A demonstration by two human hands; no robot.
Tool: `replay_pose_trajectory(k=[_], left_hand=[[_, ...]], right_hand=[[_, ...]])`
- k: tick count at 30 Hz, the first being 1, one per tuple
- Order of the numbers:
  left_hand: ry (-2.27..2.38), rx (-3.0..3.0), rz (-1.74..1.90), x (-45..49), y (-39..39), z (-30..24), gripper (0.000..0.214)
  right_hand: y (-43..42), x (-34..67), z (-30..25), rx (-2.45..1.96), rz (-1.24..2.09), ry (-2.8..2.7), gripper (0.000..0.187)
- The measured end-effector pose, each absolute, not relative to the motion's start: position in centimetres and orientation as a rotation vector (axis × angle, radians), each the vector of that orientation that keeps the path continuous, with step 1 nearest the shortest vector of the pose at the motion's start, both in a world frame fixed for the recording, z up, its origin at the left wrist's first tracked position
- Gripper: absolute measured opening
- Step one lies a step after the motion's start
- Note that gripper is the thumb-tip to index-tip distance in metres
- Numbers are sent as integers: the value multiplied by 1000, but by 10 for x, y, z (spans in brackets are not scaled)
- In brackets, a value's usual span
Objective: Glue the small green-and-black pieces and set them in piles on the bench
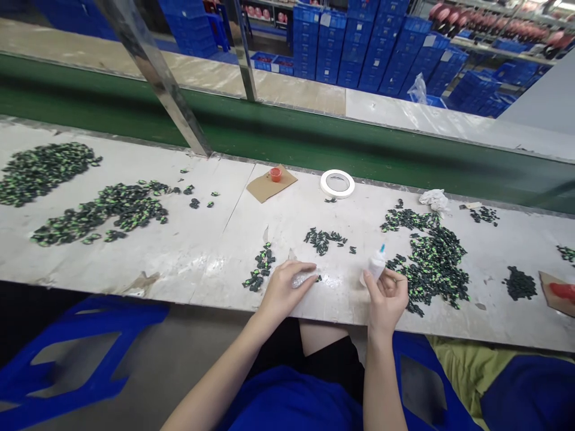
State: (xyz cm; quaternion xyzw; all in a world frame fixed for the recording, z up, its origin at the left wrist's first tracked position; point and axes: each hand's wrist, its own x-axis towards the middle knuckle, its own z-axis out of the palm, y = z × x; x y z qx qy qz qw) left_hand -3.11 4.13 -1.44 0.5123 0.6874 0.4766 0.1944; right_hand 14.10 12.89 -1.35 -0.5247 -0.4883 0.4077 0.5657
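Observation:
My right hand (386, 296) is closed round a small white glue bottle (375, 263) with a blue tip, held upright at the near edge of the white table (179, 257). My left hand (285, 287) rests on the table with its fingers pressed on a strip of clear tape (309, 278) that carries small dark parts. A small pile of black and green parts (260, 268) lies just left of that hand. Another little group of black and green parts (323, 239) lies beyond the hands. A large heap of black and green parts (431, 257) spreads to the right of the bottle.
A white tape roll (337, 183) and an orange cap (275, 174) on a cardboard piece (265, 188) sit farther back. Big heaps of parts (108, 209) lie at the left. A green conveyor belt (314, 140) runs behind the table. Stacked blue crates (359, 48) stand beyond.

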Motion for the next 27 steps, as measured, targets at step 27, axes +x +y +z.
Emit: replay_pose_trajectory(k=[27], left_hand=[[1652, 1832, 1463, -23, 47, -3, 20]], right_hand=[[98, 112, -10, -1024, 1610, -1356, 24]])
